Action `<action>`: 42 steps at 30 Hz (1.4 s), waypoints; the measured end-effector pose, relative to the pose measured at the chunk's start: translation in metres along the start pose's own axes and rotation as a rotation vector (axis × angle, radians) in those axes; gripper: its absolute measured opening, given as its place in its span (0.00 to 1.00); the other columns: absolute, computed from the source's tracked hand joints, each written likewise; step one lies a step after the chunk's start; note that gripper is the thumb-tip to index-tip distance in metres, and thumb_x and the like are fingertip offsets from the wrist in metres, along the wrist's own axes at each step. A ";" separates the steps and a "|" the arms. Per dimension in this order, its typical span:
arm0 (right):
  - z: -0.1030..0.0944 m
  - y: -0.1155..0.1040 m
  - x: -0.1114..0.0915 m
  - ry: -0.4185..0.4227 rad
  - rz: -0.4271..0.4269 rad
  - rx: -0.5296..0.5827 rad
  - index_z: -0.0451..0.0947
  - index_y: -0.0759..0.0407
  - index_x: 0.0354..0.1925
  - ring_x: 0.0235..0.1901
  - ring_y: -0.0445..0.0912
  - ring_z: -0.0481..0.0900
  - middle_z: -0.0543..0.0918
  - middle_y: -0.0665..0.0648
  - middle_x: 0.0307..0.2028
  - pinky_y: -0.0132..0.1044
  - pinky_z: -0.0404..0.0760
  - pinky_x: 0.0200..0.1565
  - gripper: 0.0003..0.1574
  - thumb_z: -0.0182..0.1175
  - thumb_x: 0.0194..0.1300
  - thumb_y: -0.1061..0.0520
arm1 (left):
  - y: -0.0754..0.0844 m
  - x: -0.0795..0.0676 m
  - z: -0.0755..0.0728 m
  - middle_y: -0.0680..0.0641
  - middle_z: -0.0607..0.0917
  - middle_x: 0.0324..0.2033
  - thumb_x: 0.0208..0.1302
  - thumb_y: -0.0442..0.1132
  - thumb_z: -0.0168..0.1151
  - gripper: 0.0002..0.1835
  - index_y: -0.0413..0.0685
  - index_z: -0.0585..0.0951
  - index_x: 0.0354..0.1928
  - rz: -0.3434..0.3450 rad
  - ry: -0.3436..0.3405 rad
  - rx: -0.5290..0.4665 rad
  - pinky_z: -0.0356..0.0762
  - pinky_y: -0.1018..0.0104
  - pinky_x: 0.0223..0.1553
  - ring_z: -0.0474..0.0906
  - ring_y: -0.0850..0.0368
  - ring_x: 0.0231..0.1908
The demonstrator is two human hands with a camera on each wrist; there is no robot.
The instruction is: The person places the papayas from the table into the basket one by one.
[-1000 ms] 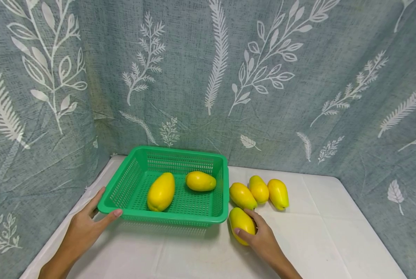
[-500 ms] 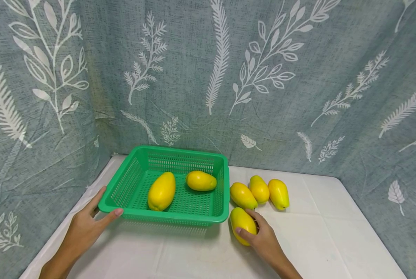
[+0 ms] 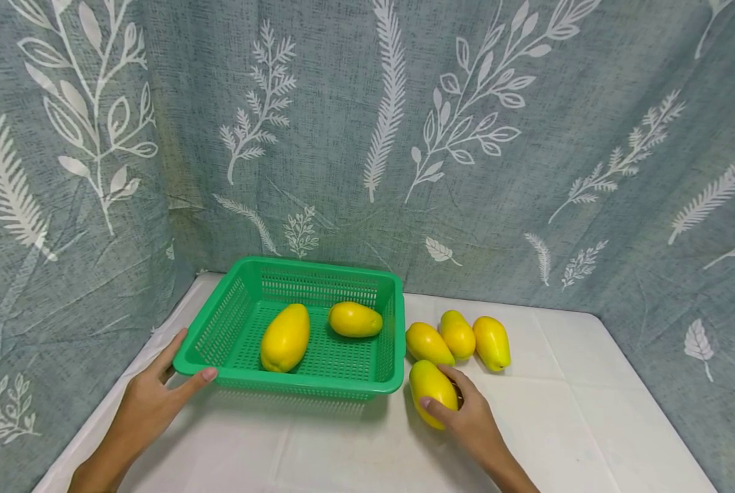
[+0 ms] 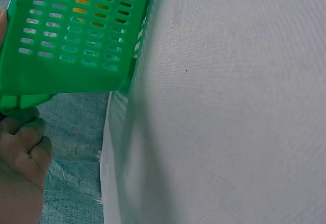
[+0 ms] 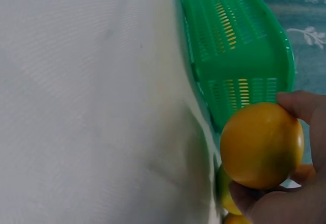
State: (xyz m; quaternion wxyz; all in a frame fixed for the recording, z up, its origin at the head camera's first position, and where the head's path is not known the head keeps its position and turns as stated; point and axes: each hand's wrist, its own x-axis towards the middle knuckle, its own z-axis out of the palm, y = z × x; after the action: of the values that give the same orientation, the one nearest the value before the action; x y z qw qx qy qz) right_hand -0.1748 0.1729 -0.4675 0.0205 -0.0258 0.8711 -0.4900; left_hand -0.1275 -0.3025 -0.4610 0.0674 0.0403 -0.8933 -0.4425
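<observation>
"What's the largest thing there?"
"The grey-blue curtain (image 3: 327, 103), printed with white leaves, hanging along the back edge and both sides of the white-covered counter (image 3: 589, 424)."
"And on that?"
"A green basket (image 3: 293, 383) with pierced walls, towards the back left corner."
"The hands?"
"The left hand (image 3: 150, 400) grips the basket's near left corner, thumb on the rim. The right hand (image 3: 468, 414) holds a yellow fruit (image 3: 431, 387) between thumb and fingers, just beside the basket's near right corner; I can't tell whether it touches the counter."
"Any more fruit?"
"Inside the basket, a long plump fruit (image 3: 285, 339) lies left of a shorter fruit (image 3: 355, 320). Outside, right of the basket towards the back edge, three small yellow fruits (image 3: 457, 335) sit close together."
</observation>
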 end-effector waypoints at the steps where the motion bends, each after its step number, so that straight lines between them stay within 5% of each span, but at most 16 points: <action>1: -0.001 -0.001 0.000 0.001 -0.005 0.002 0.72 0.53 0.75 0.61 0.54 0.77 0.77 0.60 0.70 0.57 0.75 0.64 0.46 0.75 0.64 0.42 | 0.000 0.000 0.000 0.27 0.50 0.81 0.77 0.57 0.64 0.52 0.60 0.39 0.86 -0.002 -0.001 -0.001 0.77 0.33 0.58 0.59 0.15 0.72; 25: -0.015 -0.019 0.006 0.039 -0.063 0.105 0.69 0.55 0.77 0.62 0.54 0.77 0.74 0.62 0.72 0.46 0.77 0.61 0.45 0.72 0.69 0.45 | 0.000 0.001 -0.002 0.28 0.51 0.81 0.77 0.57 0.65 0.52 0.60 0.39 0.86 -0.022 -0.013 -0.006 0.80 0.36 0.57 0.59 0.15 0.72; 37: -0.023 -0.035 0.011 0.035 -0.074 0.138 0.67 0.51 0.78 0.63 0.54 0.77 0.71 0.63 0.74 0.43 0.77 0.59 0.44 0.70 0.71 0.44 | 0.002 0.001 -0.005 0.29 0.52 0.82 0.76 0.57 0.65 0.52 0.60 0.41 0.86 -0.021 -0.008 0.008 0.82 0.53 0.54 0.60 0.19 0.73; 42: -0.022 -0.042 0.012 0.022 -0.084 0.194 0.67 0.49 0.78 0.64 0.53 0.76 0.70 0.61 0.75 0.35 0.78 0.58 0.43 0.70 0.71 0.45 | 0.003 0.001 -0.006 0.28 0.51 0.81 0.76 0.57 0.65 0.53 0.59 0.40 0.87 -0.024 -0.014 0.010 0.82 0.48 0.55 0.60 0.18 0.73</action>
State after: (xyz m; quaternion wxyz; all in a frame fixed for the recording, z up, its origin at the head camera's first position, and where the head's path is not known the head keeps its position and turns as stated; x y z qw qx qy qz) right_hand -0.1866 0.1694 -0.4201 -0.0073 -0.0547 0.8180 -0.5726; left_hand -0.1278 -0.3059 -0.4551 0.0554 0.0484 -0.8953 -0.4393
